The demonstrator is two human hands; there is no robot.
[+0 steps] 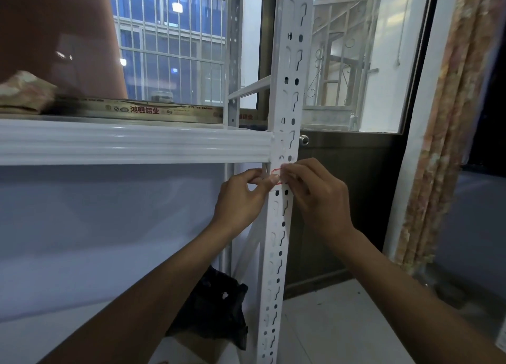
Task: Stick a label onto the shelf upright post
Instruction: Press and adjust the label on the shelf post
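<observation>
1. Label [276, 176], small and white with a red printed border, lies against the front face of the shelf upright post [284, 133], just below the point where the horizontal shelf beam [131, 143] meets it.
2. Only part of the label shows between the fingertips of both hands; whether it is fully stuck down cannot be told.
3. Left hand [241, 199] comes in from the lower left, its thumb and forefinger pinched together on the left edge of the label.
4. Right hand [312, 196] comes in from the lower right, its fingers curled and pressed close, the tips bearing on the right side of the label and covering that part of the post.
5. Post is white, upright, and punched along its length with round holes and keyhole slots, both above and below the hands.
6. Beam is white and ribbed, running off to the left at about the height just above the hands.
7. A black plastic bag [216, 309] lies low behind the post, between the two forearms.
8. Behind the shelf stands a window with bars [175, 48], and a patterned curtain [451, 117] hangs at the right.
</observation>
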